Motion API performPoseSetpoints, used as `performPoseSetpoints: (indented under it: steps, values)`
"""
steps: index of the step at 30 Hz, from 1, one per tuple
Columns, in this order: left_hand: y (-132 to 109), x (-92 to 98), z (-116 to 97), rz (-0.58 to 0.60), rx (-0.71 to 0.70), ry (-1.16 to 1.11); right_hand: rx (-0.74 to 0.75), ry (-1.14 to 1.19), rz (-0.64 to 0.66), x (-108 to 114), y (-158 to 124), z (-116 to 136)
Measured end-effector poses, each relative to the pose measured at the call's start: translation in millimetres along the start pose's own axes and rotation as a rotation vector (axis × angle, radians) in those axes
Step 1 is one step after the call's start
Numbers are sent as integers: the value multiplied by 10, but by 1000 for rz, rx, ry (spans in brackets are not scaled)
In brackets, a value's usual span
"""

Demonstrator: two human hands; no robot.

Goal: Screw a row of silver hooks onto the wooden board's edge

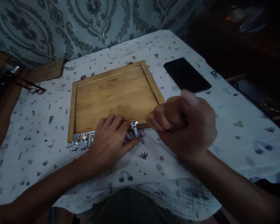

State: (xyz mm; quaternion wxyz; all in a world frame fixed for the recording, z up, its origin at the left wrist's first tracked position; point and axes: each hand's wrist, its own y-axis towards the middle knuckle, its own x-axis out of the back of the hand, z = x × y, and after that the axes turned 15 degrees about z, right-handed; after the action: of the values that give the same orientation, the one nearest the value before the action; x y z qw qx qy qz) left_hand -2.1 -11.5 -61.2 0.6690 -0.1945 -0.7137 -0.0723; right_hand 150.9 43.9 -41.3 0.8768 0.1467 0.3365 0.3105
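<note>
print on the tablecloth (238,121): and here they are, tiny rainbows, plants and a balloon, scattered right across the white.
dark slab (187,74): flat on the cloth beyond the right hand, its black surface too dim to read.
wooden panel (112,99): there it lies, flat and slightly askew mid-table, raised border all round, its near edge towards the person.
metal hooks (84,137): a row along that near edge, three bright ones left of the left hand, another just right of it, the middle of the row covered.
open room: plenty of cloth to the right, a good strip to the left; the glasses (36,90) and slotted board (49,71) sit over by the left edge, the patterned curtain (95,18) closing off the back.
left hand (110,137): down on the near edge, fingers bent over and side by side, thumb out apart below; cannot tell what it pinches.
right hand (184,124): up in front of the near right corner, fingers curled in, thumb on top; whether anything is inside, cannot tell.
</note>
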Motion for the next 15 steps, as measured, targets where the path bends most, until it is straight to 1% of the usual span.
performPoseSetpoints:
  steps: [5,15]
  values:
    - [10,4,4,-17,-8,-28,3,8,-35,-14,-1,-12]
    - [33,29,19,19,-12,-58,-22,-52,38,3,6,3]
